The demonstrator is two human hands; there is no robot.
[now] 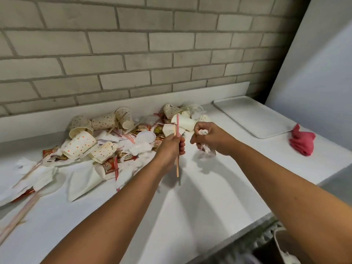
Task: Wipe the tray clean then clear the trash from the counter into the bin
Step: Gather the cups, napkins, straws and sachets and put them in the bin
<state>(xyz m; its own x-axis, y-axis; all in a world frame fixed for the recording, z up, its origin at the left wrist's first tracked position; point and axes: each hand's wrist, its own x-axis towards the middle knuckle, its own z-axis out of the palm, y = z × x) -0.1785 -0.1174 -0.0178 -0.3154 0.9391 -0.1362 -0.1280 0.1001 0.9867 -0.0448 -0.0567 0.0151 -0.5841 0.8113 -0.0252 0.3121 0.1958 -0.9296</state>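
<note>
- The left hand (pixel 172 144) is closed in a fist around a striped straw (pixel 178 123) and a thin wooden stick (pixel 177 166), held upright together — the straw pokes up above the knuckles, the stick hangs down below the hand.
- The right hand (pixel 211 138) is curled tight around a crumpled wad (pixel 206 149) of white paper or plastic; bits of it show at the top of the fist and bulge out underneath.
- Both hands hover over the white counter (pixel 190 206), just beside each other, at the near right edge of the trash pile (pixel 114 141).
- The pile lies along the far side of the counter, left of centre: dotted paper cups (pixel 80 143) on their sides, white napkins (pixel 83 180), red and gold wrappers (pixel 108 165), a white lid (pixel 145 137), and more straws.
- A few long straws (pixel 17 220) lie loose at the near left, blurred.
- The tray (pixel 253 117) — pale and flat — sits at the far right of the counter, against the wall corner, well apart from the pile.
- A red cloth (pixel 302 141) lies bunched up just beside the tray's near right corner, on the counter.
- The bin (pixel 280 244) shows only partly at the bottom right, below the counter's edge, with something white at its rim.
- A grey brick wall (pixel 133 44) runs behind the counter.
</note>
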